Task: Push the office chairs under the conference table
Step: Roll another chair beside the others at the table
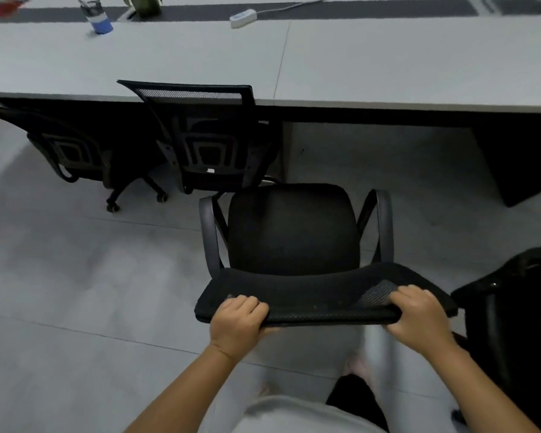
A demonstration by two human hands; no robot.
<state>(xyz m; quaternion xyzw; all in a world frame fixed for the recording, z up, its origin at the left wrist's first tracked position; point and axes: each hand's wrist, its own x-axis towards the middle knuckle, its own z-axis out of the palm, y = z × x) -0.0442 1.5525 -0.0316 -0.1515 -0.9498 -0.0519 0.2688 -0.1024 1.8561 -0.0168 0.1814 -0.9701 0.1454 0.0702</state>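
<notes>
The person's light grey trousers (294, 414) fill the bottom edge, nearest the lens; from there both bare forearms reach forward to the black mesh-backed office chair with looped armrests (294, 232), which stands on the pale grey tiled floor (60, 276) clear of the table, its seat facing the table edge; the long light grey conference table (388, 67) spans the whole upper part of the view, a seam running across its top; two more black mesh office chairs sit to the left, the nearer one (213, 135) with its backrest against the table edge, the farther one (66, 145) tucked beneath the top; part of another black chair (519, 307) shows at the right edge, just beside the held one; the left hand (236, 323) curls its fingers over the top rim of the backrest near its left end, gripping it; the right hand (419, 314) grips the same rim near its right end, fingers wrapped over the mesh; on the far side of the table stand a white power strip (242, 17) with its cord, and a blue-and-white pen cup (99, 21).
</notes>
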